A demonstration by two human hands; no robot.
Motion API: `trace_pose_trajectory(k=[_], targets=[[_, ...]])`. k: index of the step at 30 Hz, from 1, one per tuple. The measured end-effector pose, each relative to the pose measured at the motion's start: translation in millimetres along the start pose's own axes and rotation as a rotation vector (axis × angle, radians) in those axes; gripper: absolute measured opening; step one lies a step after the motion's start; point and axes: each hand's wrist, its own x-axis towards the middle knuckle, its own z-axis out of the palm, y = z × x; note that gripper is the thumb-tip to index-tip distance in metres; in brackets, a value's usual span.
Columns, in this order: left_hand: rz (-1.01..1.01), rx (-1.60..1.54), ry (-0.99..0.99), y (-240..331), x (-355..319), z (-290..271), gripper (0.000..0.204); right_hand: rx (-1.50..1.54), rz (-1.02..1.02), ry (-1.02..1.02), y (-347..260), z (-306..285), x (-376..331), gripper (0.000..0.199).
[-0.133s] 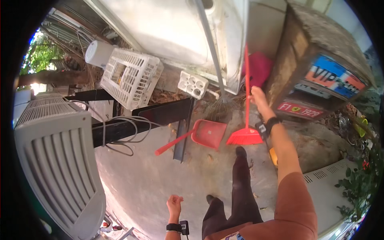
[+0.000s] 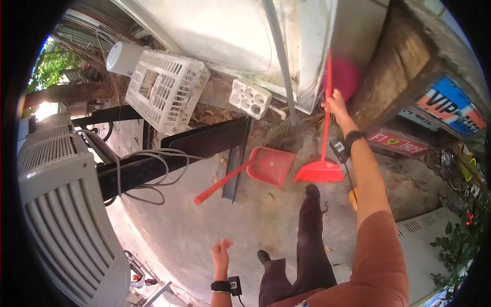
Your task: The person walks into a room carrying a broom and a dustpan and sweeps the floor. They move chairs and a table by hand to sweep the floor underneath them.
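Note:
My right hand (image 2: pixel 335 104) is closed around the upright handle of a red broom (image 2: pixel 327 128). The broom's bristles (image 2: pixel 319 174) rest on the concrete just ahead of my shoe. To the left of the broom lies a red dustpan (image 2: pixel 272 165), its handle (image 2: pixel 217 188) pointing left and toward me. Low and to the left, my left hand (image 2: pixel 221 253) hangs in the air with nothing visible in it. Its fingers are loosely bent, a little apart and slightly blurred.
A wooden cabinet (image 2: pixel 404 66) stands right of the broom, with a pink round object (image 2: pixel 343 79) behind. Ahead are a thin-tined rake (image 2: pixel 292 120), a white holed block (image 2: pixel 250 99) and a white plastic crate (image 2: pixel 171 92). A black metal bracket (image 2: pixel 209 138), cables and a grey louvred unit (image 2: pixel 71 220) stand left.
My view has shifted a little, so the broom, cabinet and right hand sit farther right in the picture. My right hand stays on the broom handle. My left hand's fingers have loosened slightly.

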Motion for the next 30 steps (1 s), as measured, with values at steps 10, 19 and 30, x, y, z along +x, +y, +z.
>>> trace_pose_trajectory(k=[10, 19, 30], targets=[[0.100, -0.300, 0.035, 80.0, 116.6, 23.4, 0.066, 0.226, 0.184, -0.130, 4.6, 8.2, -46.3, 0.029], [0.180, -0.357, -0.120, 61.7, 149.7, 26.1, 0.018, 0.612, 0.187, -0.021, -4.7, -55.3, -154.2, 0.031], [0.604, -0.108, -0.364, 37.4, 100.8, 7.4, 0.023, -0.362, 0.214, 0.449, 1.4, -114.2, -361.8, 0.035]])
